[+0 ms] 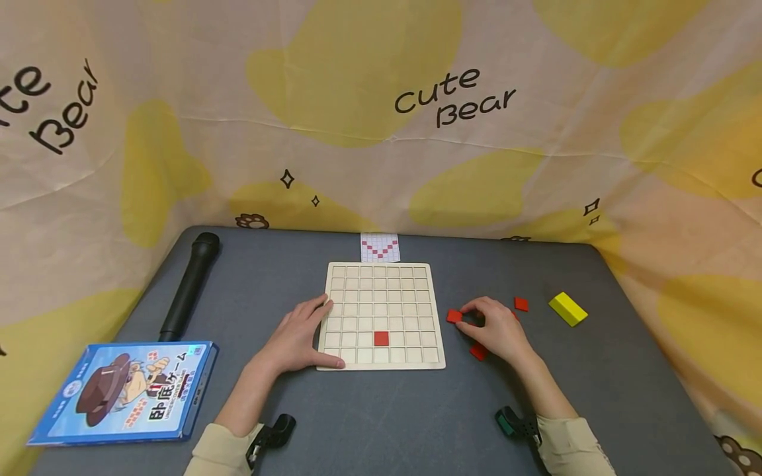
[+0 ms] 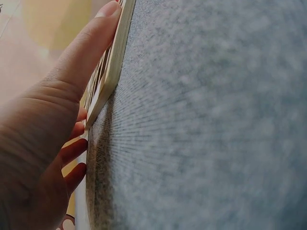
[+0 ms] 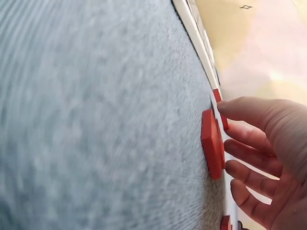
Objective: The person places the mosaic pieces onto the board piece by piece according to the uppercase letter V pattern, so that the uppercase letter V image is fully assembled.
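A square pale grid board [image 1: 411,311] lies on the grey table, with one red square tile [image 1: 381,339] in a lower-middle cell. My left hand [image 1: 296,337] rests at its left side, thumb over the near-left corner and fingers extended along the edge. Just right of the board, my right hand [image 1: 499,327] pinches a red square tile [image 1: 454,316] between thumb and fingertips. Below that hand lies another red tile [image 1: 478,351], which appears large in the right wrist view. One more red tile [image 1: 520,304] sits beyond the hand, and a further red piece is mostly hidden behind it.
A yellow block [image 1: 568,309] lies farther right. Behind the board is a small card [image 1: 380,248] with a pink V-shaped grid pattern. On the left are a black microphone [image 1: 190,287] and a blue illustrated box [image 1: 127,393]. Printed fabric [image 1: 357,178] hangs around the table.
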A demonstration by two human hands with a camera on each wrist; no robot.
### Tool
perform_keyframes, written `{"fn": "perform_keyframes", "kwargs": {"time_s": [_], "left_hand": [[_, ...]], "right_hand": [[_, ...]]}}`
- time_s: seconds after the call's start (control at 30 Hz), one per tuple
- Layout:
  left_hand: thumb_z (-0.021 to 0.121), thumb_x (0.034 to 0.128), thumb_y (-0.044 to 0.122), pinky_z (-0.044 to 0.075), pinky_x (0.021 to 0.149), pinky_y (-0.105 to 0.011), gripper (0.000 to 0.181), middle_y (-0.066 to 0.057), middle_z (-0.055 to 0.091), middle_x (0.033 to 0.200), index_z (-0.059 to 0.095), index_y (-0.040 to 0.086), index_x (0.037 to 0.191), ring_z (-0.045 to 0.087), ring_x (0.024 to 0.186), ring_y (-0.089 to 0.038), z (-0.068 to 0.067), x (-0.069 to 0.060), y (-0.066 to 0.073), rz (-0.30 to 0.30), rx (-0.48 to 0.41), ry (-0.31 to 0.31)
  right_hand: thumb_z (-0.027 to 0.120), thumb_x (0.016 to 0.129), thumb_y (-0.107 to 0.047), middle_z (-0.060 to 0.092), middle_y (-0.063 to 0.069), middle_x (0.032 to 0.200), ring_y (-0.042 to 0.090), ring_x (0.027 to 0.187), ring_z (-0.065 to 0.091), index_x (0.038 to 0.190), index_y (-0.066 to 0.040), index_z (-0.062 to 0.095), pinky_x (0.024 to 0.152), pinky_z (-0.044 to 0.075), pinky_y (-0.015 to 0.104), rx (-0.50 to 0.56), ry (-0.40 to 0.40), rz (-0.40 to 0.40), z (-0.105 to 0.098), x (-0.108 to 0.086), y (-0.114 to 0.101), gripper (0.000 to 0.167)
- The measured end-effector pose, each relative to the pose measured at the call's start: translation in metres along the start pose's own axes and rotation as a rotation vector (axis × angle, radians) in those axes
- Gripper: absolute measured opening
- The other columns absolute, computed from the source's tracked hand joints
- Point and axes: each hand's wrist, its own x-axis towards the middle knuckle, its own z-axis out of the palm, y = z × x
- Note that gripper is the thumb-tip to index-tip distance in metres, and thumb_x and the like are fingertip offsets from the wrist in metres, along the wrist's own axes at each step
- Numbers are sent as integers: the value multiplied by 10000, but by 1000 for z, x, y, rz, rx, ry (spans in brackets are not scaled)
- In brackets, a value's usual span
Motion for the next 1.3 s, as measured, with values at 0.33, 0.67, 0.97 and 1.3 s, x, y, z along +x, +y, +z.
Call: {"fn": "perform_keyframes", "kwargs": {"time_s": [0.33, 0.67, 0.97, 1.3], "left_hand": [[790, 595, 715, 283, 1060, -591, 1214, -149, 299, 1553, 352, 43, 1506, 304, 1379, -355, 1, 1, -1, -5, 9, -6], [815, 602, 675, 283, 1061, -592, 1194, -152, 302, 1551, 359, 35, 1501, 303, 1381, -356, -1, 0, 2, -8, 9, -4], [823, 610, 655, 284, 1064, -588, 1181, -153, 302, 1551, 358, 34, 1501, 299, 1384, -356, -3, 1, 3, -9, 15, -9], [813, 627, 658, 267, 1075, -590, 1181, -148, 273, 1568, 335, 42, 1514, 285, 1390, -358, -3, 0, 4, -31, -14, -36]], "right_hand": [[813, 803, -265, 671, -12, 998, 188, 891, 586, 982, -177, 721, 796, 484, 387, 107, -9, -34, 9, 9, -27, 220], [808, 806, -239, 651, -33, 924, 159, 839, 550, 971, -165, 725, 716, 454, 317, 168, -56, -101, 32, 21, -61, 199], [777, 815, -215, 647, -18, 929, 156, 826, 543, 975, -135, 716, 746, 452, 302, 215, -112, -173, 54, 31, -92, 190], [770, 821, -284, 624, -63, 905, 107, 825, 516, 980, -174, 719, 758, 451, 290, 122, -147, -158, 68, 43, -110, 199]]}}
